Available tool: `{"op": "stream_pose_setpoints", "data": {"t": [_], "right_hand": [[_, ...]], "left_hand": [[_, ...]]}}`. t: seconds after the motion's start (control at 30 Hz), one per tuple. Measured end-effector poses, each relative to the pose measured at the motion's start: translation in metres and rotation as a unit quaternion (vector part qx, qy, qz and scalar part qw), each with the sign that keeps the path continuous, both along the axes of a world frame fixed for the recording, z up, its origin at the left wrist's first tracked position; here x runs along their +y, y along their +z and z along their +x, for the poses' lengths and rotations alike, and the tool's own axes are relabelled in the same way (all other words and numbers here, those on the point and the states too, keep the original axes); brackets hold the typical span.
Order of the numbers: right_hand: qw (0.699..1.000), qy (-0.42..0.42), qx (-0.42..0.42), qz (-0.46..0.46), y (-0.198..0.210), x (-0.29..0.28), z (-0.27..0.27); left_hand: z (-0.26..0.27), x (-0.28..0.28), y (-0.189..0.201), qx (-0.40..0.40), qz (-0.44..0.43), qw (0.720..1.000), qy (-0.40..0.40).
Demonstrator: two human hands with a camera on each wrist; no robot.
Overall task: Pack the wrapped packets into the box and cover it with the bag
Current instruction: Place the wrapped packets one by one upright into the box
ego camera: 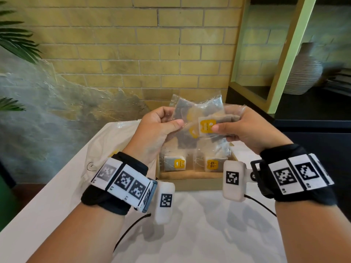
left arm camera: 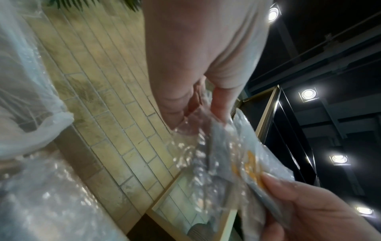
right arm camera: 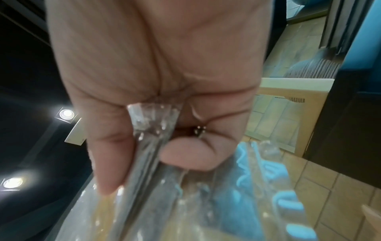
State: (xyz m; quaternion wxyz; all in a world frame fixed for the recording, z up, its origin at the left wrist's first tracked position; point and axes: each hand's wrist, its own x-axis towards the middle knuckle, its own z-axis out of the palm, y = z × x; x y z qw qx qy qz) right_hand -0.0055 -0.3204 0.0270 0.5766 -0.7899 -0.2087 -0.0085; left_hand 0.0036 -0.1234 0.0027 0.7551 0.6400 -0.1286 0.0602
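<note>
Both hands hold up a fanned bunch of clear-wrapped tea packets (ego camera: 201, 118) with yellow tags, above the open cardboard box (ego camera: 190, 177). My left hand (ego camera: 161, 124) pinches the bunch's left side, thumb on top. My right hand (ego camera: 239, 126) pinches the right side, thumb on a yellow tag. Two more wrapped packets (ego camera: 175, 163) stand in the box's near end. In the left wrist view the packets (left arm camera: 237, 156) run between the left fingers (left arm camera: 222, 102) and the right thumb (left arm camera: 288, 192). In the right wrist view the wrappers (right arm camera: 152, 130) are clamped between thumb and fingers. The crumpled plastic bag (ego camera: 106, 145) lies left of the box.
The white table (ego camera: 199, 224) carries the box near its far edge, against a yellow brick wall (ego camera: 133, 54). A dark counter with a ribbed vase (ego camera: 303, 73) and a green frame stands at the right. Plant leaves (ego camera: 15, 38) hang at the left.
</note>
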Motion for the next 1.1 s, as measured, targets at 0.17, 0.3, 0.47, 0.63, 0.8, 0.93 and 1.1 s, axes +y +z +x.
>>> {"op": "stream_pose_setpoints", "data": {"t": [0.17, 0.3, 0.47, 0.63, 0.8, 0.93, 1.1], "right_hand": [[0.997, 0.029, -0.004, -0.069, 0.004, -0.007, -0.004], [0.994, 0.063, 0.006, -0.083, 0.005, -0.001, -0.004], [0.996, 0.048, -0.012, -0.069, 0.003, 0.004, -0.005], [0.999, -0.023, -0.031, -0.001, 0.003, -0.003, -0.002], [0.994, -0.097, -0.057, 0.009, 0.002, -0.016, 0.004], [0.991, -0.12, -0.054, 0.028, 0.001, -0.02, 0.006], [0.993, -0.105, -0.049, 0.015, 0.001, -0.019, 0.006]], "left_hand": [[-0.004, 0.013, 0.007, 0.021, 0.089, 0.995, -0.034], [-0.006, 0.009, 0.004, 0.018, 0.169, 0.984, -0.049], [0.001, 0.007, -0.005, -0.007, 0.23, 0.973, -0.023], [0.004, 0.006, -0.01, -0.023, 0.32, 0.947, 0.009], [0.003, 0.001, -0.017, -0.015, 0.476, 0.879, -0.03], [0.002, -0.001, -0.018, -0.037, 0.573, 0.818, -0.036], [0.002, 0.003, -0.021, 0.003, 0.628, 0.777, -0.04]]}}
